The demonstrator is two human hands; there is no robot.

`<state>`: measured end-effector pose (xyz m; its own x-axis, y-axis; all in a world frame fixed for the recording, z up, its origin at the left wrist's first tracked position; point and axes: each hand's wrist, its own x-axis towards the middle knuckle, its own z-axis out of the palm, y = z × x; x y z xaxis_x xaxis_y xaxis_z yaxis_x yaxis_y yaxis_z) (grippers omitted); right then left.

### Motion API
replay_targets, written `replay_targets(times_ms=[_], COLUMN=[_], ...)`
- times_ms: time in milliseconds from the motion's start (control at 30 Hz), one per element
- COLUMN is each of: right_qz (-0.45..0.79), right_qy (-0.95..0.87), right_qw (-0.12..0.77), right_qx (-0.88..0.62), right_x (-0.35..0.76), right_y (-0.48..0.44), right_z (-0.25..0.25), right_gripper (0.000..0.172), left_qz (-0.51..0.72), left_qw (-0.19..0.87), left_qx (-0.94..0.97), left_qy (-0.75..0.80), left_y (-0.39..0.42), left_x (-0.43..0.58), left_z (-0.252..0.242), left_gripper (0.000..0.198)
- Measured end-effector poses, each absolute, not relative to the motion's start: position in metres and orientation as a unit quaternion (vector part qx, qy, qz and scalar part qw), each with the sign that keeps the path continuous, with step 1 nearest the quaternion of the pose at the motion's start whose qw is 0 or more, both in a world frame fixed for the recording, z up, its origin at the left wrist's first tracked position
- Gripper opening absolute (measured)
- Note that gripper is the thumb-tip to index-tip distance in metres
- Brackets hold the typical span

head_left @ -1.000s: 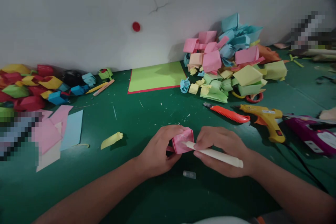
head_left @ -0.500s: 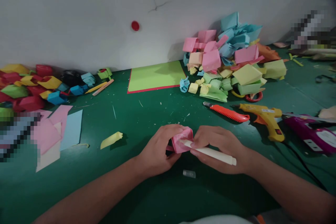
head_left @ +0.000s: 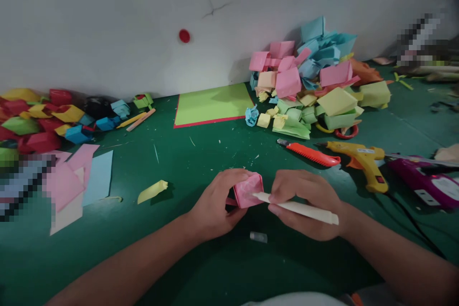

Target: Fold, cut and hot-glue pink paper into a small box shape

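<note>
Pinching the pink folded paper piece [head_left: 248, 190] from its left side, your left hand [head_left: 215, 205] has its grip closed on it just above the green worktop [head_left: 201, 162], low in the middle of the view. Your right hand [head_left: 308, 203] is clenched around a white stick [head_left: 297, 207], whose tip touches the pink piece's right edge, and a small clear cap [head_left: 258, 237] lies on the worktop just below both hands. Off to your right sit an orange utility knife [head_left: 310, 154] and a yellow glue gun [head_left: 364, 161], with the pile of folded papers [head_left: 315, 86] beyond them against the wall.
</note>
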<state>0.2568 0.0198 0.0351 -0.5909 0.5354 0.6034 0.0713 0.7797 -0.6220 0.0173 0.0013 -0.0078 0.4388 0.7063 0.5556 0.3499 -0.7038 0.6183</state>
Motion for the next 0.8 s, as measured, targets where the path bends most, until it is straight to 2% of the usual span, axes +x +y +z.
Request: replay_targets(times_ms=[233, 800], right_qz=[0.250, 0.245], right_qy=[-0.837, -0.862], right_qw=[0.436, 0.396], right_qx=[-0.216, -0.198], right_x=[0.2592, 0.2600], right_y=[0.0221, 0.0219], right_z=[0.0391, 0.0343], right_gripper=[0.019, 0.018], left_qz=[0.428, 0.425], left_qw=[0.213, 0.213], left_qx=[0.809, 0.809], left_qy=[0.344, 0.346], left_y=[0.0012, 0.0016], left_x=[0.0185, 0.0181], left_z=[-0.0054, -0.0063], left_gripper=[0.065, 0.064])
